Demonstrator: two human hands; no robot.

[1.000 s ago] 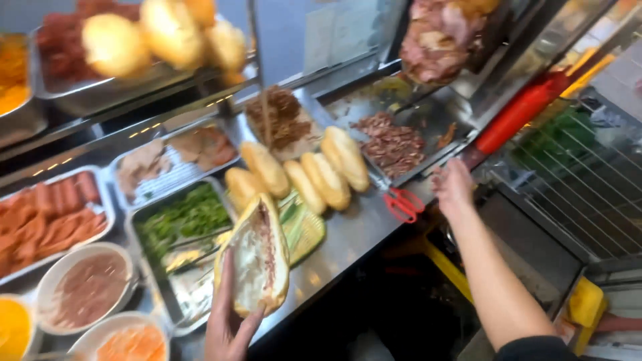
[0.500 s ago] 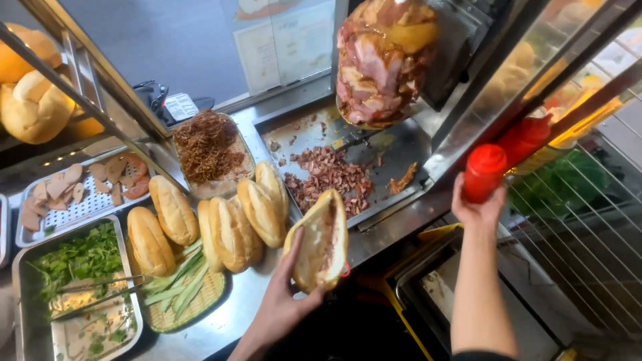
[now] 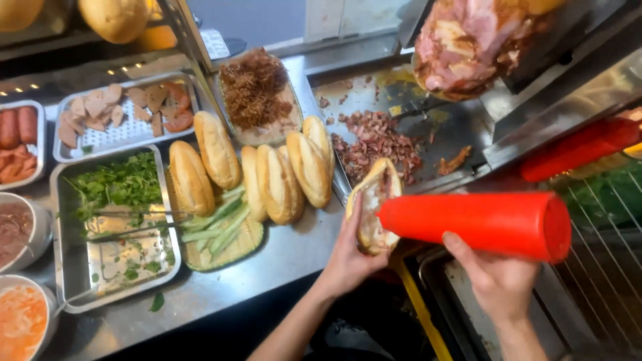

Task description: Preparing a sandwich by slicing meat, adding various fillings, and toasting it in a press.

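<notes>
- Your left hand [image 3: 349, 257] is wrapped around the split bread roll [image 3: 372, 204], fingers closed on its underside, holding it open side up just over the edge of the steel surface [image 3: 267, 264]. Squeeze harder and I'd expect the crust to crack or the filling inside to push out the far end.
- Your right hand [image 3: 498, 281] is clamped on the red squeeze bottle [image 3: 475, 224] from below, near its wide base, with the bottle lying almost flat and its tip right at the roll's opening. With the grip that far back, the tip could wander, and sauce might land on your left thumb or on the surface rather than in the bread.
- A hard squeeze would likely flood the roll; it sits tilted toward you, so the overflow would run down onto your left wrist.
- The tray of chopped meat [image 3: 374, 144] lies just beyond your left hand, and the big spit of meat [image 3: 461, 40] hangs above and beyond your right. Lift the bottle carelessly and its base could knock the metal frame beside it.
- The row of whole loaves [image 3: 277, 174] stands to the left of your left hand, near enough that a stray squirt could reach them.
</notes>
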